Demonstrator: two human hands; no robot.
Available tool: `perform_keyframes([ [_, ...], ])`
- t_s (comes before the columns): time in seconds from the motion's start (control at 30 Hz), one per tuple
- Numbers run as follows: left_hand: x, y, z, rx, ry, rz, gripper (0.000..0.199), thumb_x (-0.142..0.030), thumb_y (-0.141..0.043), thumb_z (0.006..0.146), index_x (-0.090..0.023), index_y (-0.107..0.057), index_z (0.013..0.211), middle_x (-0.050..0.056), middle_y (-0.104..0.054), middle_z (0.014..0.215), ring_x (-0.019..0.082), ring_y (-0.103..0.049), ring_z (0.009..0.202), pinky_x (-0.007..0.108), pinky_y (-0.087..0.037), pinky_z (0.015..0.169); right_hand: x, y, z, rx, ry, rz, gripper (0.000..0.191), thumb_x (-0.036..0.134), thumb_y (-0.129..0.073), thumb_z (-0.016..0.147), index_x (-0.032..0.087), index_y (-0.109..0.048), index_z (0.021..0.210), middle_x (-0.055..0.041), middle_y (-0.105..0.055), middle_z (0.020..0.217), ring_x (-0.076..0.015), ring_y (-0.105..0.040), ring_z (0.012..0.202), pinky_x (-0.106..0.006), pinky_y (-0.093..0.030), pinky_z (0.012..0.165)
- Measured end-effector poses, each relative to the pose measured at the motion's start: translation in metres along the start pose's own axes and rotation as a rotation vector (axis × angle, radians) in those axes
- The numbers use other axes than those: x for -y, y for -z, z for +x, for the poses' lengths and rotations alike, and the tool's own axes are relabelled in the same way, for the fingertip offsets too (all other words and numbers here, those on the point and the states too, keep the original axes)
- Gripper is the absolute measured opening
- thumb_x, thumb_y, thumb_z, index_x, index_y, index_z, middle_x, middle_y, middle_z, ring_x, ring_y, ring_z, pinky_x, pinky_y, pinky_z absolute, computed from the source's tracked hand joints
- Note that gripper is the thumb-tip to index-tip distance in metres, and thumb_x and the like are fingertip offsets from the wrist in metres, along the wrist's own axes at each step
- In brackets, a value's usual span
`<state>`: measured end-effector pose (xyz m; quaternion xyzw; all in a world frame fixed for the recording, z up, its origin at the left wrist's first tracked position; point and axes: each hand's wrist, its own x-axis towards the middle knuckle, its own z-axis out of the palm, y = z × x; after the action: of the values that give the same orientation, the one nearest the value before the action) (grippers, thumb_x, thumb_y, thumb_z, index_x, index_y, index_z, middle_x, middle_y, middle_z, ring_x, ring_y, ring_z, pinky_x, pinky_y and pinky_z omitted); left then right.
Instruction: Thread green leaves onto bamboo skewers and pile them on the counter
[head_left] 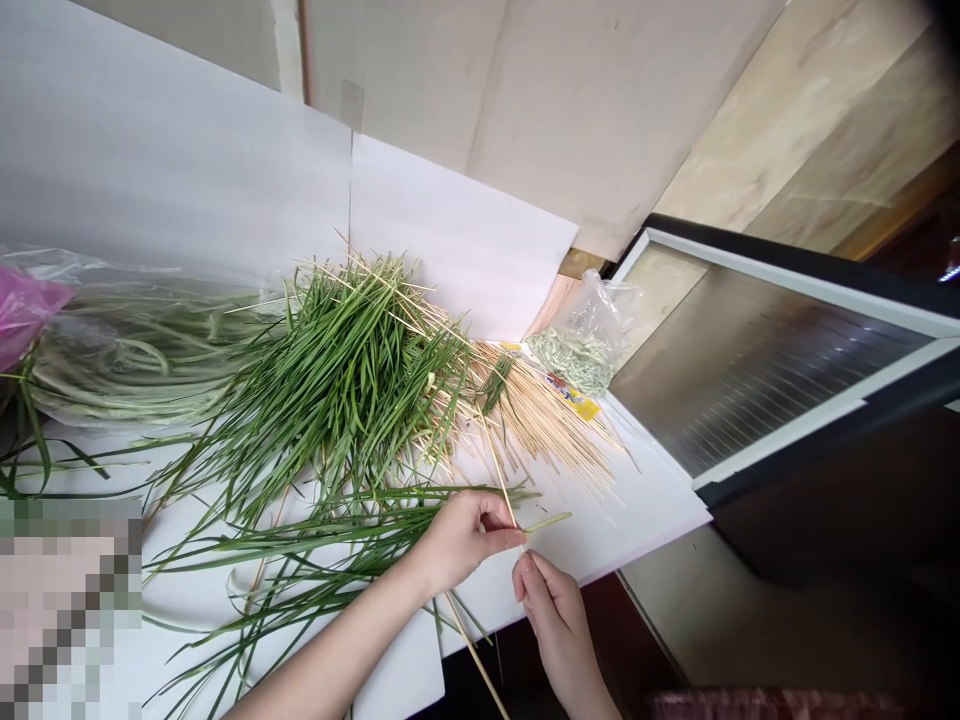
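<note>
My left hand (472, 540) is closed in a pinch around a thin bamboo skewer (495, 450) that slants up and away over the table. The pale end of a garlic chive (551, 522) pokes out to the right at its fingertips. Just below, my right hand (555, 615) pinches the near end of the same skewer; its exact grip is partly hidden by the fingers. Loose chives (322, 570) lie beneath and left of my left hand. Behind them rises a large heap of chives (345, 380), with several skewers resting across its top.
A spread of bamboo skewers (555, 420) lies right of the heap. Clear bags hold pale green strips (574, 358) and long stalks (135, 350). One skewer (476, 655) juts past the front edge. A framed panel (757, 370) stands right of the white table (637, 500).
</note>
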<state>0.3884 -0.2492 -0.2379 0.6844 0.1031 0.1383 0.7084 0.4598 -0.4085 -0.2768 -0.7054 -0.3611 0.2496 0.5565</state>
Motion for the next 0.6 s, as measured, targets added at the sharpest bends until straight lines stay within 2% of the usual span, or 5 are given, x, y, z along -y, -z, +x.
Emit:
perform_keyframes([
  [0.13, -0.005, 0.005, -0.002, 0.064, -0.029, 0.168, 0.034, -0.048, -0.067, 0.082, -0.015, -0.074, 0.082, 0.003, -0.065, 0.07, 0.014, -0.052, 0.063, 0.025, -0.037, 0.059, 0.006, 0.009, 0.004, 0.058, -0.034, -0.013, 0.044, 0.053, -0.042, 0.102, 0.02, -0.046, 0.071, 0.0067, -0.024, 0.06, -0.0116, -0.023, 0.053, -0.026, -0.018, 0.049],
  [0.33, -0.012, 0.015, 0.002, -0.177, -0.127, 0.123, 0.038, -0.048, -0.049, 0.095, -0.016, -0.065, 0.107, 0.005, -0.064, 0.088, 0.016, -0.056, 0.074, 0.028, -0.046, 0.068, 0.011, 0.05, 0.008, 0.08, -0.035, -0.023, 0.047, 0.054, -0.043, 0.102, 0.021, -0.044, 0.068, 0.0058, -0.031, 0.059, -0.0124, -0.029, 0.053, -0.026, -0.024, 0.051],
  [0.4, -0.007, 0.014, 0.003, -0.206, -0.191, 0.332, 0.03, -0.039, -0.045, 0.098, -0.017, -0.065, 0.103, 0.005, -0.064, 0.089, 0.018, -0.057, 0.079, 0.031, -0.047, 0.075, 0.009, 0.065, 0.008, 0.111, -0.033, -0.051, 0.048, 0.054, -0.042, 0.102, 0.021, -0.046, 0.069, 0.0053, -0.035, 0.059, -0.0128, -0.031, 0.054, -0.026, -0.026, 0.052],
  [0.5, 0.003, 0.009, 0.004, -0.114, -0.294, 0.815, 0.02, -0.023, -0.051, 0.095, -0.018, -0.067, 0.107, 0.008, -0.066, 0.101, 0.024, -0.056, 0.098, 0.039, -0.044, 0.092, 0.002, 0.081, 0.006, 0.142, -0.056, -0.083, 0.047, 0.057, -0.041, 0.102, 0.02, -0.051, 0.074, 0.0053, -0.034, 0.06, -0.0132, -0.032, 0.055, -0.026, -0.025, 0.053],
  [0.6, 0.007, 0.003, 0.004, -0.054, -0.287, 1.154, 0.022, -0.022, -0.057, 0.092, -0.019, -0.068, 0.111, 0.01, -0.065, 0.104, 0.029, -0.053, 0.102, 0.044, -0.043, 0.092, -0.012, 0.087, 0.001, 0.168, -0.086, -0.113, 0.047, 0.058, -0.04, 0.102, 0.02, -0.054, 0.078, 0.0067, -0.027, 0.059, -0.0129, -0.028, 0.053, -0.026, -0.021, 0.052],
])
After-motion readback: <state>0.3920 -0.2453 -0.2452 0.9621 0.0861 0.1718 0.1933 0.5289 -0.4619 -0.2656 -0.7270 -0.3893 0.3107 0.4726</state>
